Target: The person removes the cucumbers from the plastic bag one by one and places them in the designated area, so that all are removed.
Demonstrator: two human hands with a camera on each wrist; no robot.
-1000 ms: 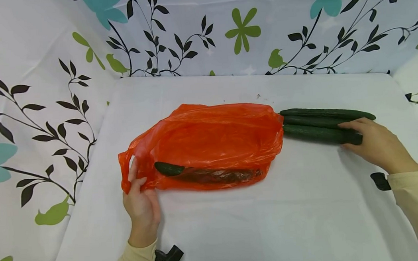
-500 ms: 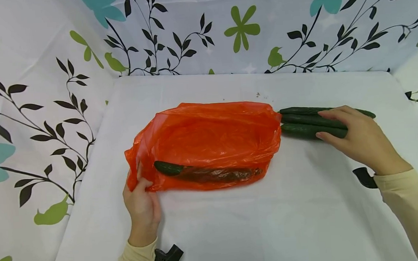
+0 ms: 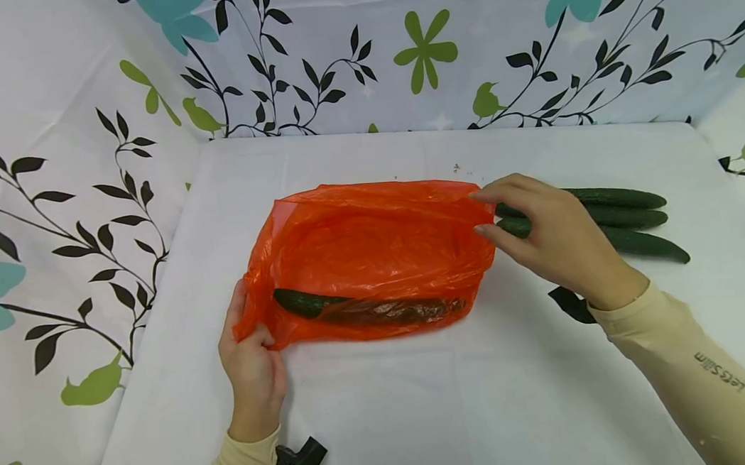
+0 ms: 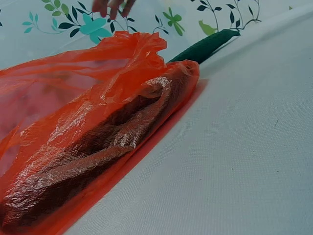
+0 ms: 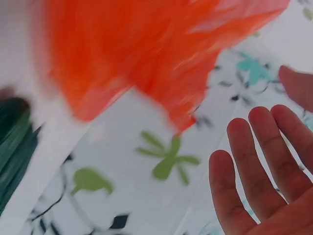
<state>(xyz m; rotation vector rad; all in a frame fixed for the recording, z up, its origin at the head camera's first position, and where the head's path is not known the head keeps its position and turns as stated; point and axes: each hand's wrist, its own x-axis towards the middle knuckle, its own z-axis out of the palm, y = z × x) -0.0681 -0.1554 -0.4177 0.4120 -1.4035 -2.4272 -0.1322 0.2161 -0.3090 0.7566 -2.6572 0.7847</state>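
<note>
An orange plastic bag (image 3: 373,239) lies on the white table, with one cucumber (image 3: 303,303) inside it; this cucumber's dark green tip shows uncovered. My left hand (image 3: 253,368) grips the bag's left edge between thumb and fingers. Beside the bag's right edge is my right hand (image 3: 552,232), thumb and fingers apart; whether the fingertips touch the plastic is unclear in the head view. Its fingers (image 5: 261,152) look straight and hold nothing in the right wrist view. Three loose cucumbers (image 3: 630,217) lie to the bag's right, partly hidden by this hand.
The white table (image 3: 384,424) has a back edge against a hanging cloth (image 3: 335,35) printed with leaves and birds. A black bracket (image 3: 299,457) sits at the left wrist, and another one (image 3: 572,305) at the right.
My right hand has let go of the cucumbers and moved left to the bag's right edge. The front cucumber now lies at a slant. The bag's left edge has shifted right and bunched.
</note>
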